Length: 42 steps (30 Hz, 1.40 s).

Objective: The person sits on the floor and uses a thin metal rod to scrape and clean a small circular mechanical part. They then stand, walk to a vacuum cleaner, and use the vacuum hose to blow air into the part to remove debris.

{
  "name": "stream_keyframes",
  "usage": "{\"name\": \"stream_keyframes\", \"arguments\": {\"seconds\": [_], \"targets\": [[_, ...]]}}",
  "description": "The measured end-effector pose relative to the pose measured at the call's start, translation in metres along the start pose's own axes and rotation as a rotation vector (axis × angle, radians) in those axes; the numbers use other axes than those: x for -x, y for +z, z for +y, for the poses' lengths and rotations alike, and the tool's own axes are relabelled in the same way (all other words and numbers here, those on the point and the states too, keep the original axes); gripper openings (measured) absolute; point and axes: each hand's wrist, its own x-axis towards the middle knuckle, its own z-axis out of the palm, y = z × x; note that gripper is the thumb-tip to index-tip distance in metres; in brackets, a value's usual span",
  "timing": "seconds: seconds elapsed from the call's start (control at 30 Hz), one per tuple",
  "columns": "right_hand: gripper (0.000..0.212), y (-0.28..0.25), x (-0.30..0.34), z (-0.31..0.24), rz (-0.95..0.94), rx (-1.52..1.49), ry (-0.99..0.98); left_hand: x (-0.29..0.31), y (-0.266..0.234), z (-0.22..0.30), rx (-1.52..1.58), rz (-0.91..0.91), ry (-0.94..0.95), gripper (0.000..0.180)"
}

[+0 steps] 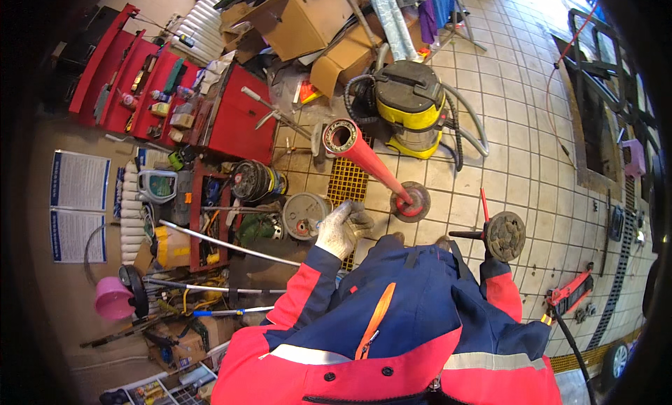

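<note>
My left hand (343, 228), in a dirty white work glove, has its fingers curled inward, with no object showing in them. It is above the floor, beside a round grey lid (306, 214). Past it a red tubular stand (376, 168) with an open round top rises from a round base on the floor. At the end of my right sleeve (502, 293) is a tool with a round, grimy grey-brown disc (505, 237), a black grip and a thin red rod. The disc hides my right hand, which appears to hold the tool.
Ahead stands a yellow and black vacuum cleaner (411, 100) with hoses. Cardboard boxes (301, 23) are piled behind it. A red tool cabinet (241, 118), a black bucket (253, 181) and long poles (231, 245) crowd the left. A red floor jack (570, 293) and a floor pit (591, 132) lie right.
</note>
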Motion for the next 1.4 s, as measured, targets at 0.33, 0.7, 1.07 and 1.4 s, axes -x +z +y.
{"name": "stream_keyframes", "arguments": {"seconds": [0.33, 0.7, 1.07, 1.4], "targets": [[0.032, -0.017, -0.051, 0.018, 0.003, 0.564, 0.073, 0.073, 0.103, 0.098, -0.586, 0.004, 0.784, 0.032], [0.034, -0.016, -0.056, 0.054, -0.046, 1.205, 0.051, 0.106, 0.212, 0.173, -1.837, -0.255, 1.529, 0.052], [0.036, -0.015, -0.047, 0.080, -0.113, 1.421, 0.055, 0.095, 0.227, 0.185, -1.928, -0.415, 1.413, 0.029], [0.038, -0.012, -0.044, 0.094, -0.161, 1.469, 0.071, 0.085, 0.228, 0.193, -1.878, -0.501, 1.309, 0.023]]}}
